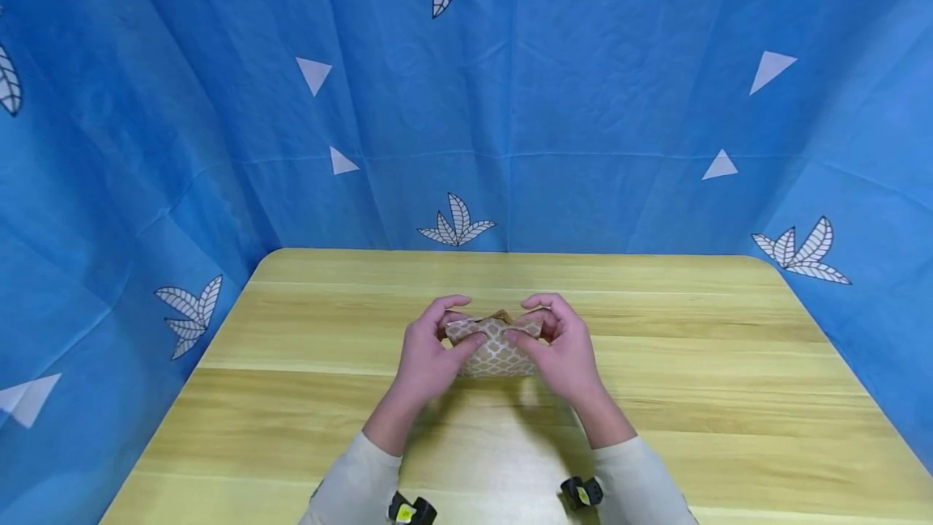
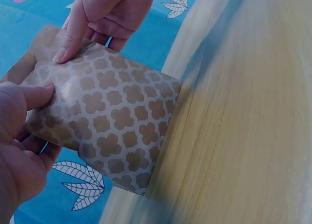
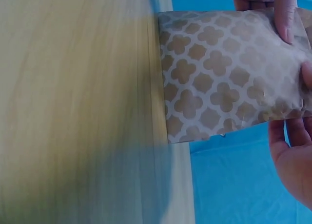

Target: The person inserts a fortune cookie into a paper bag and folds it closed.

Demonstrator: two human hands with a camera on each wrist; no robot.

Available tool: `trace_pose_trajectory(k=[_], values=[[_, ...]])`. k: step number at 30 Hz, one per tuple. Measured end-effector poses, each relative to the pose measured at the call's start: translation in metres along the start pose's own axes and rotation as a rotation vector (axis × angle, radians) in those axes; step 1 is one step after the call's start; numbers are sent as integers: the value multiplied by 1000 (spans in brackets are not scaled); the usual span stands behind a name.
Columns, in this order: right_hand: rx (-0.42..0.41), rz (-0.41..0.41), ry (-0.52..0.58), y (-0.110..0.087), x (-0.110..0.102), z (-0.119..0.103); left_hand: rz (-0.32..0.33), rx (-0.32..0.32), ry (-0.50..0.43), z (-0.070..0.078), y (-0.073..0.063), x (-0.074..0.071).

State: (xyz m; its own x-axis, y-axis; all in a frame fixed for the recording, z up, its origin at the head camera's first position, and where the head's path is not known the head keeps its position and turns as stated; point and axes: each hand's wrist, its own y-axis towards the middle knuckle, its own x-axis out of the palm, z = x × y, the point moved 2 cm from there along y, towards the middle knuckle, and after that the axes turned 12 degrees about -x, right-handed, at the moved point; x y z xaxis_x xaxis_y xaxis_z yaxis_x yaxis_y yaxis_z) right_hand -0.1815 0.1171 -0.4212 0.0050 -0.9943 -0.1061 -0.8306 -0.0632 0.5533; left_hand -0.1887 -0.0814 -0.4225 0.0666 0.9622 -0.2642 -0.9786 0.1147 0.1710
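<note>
Pinching a patterned paper bag [image 1: 497, 359] by its top, my left hand [image 1: 428, 353] and right hand [image 1: 568, 353], thumbs in front, hold it upright at the table [image 1: 729, 379]; only the head view shows my pale sleeves [image 1: 357, 484].

A broad table of pale yellow wood-grain board [image 1: 729, 395] has 2 rounded far corners, a straight far edge and streaked grain running from side to side. Over its middle, a brown paper bag with a white quatrefoil lattice [image 1: 499, 359] is upright, bottom edge at the surface or just above; contact is unclear. The tabletop is darkened by soft shadows and brightened by a pale glare in front.
</note>
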Motion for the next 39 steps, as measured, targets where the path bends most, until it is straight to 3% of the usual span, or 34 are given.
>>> trace_pose_trajectory(k=[7, 15, 22, 29, 36, 39], values=[[61, -43, 11, -2, 0, 4, 42, 5, 33, 1, 1, 2], [28, -23, -22, 1, 2, -24, -7, 3, -2, -1, 1, 3], [80, -23, 6, 0, 2, -24, -1, -13, 25, -2, 0, 4], [87, -36, 34, -2, 2, -19, -14, -19, 18, -4, 0, 4], [84, -3, 42, -7, 0, 13, -26, -38, 32, 28, -11, 2], [99, -18, 4, -8, -1, 18, -16, -28, 49, 22, -9, 3]])
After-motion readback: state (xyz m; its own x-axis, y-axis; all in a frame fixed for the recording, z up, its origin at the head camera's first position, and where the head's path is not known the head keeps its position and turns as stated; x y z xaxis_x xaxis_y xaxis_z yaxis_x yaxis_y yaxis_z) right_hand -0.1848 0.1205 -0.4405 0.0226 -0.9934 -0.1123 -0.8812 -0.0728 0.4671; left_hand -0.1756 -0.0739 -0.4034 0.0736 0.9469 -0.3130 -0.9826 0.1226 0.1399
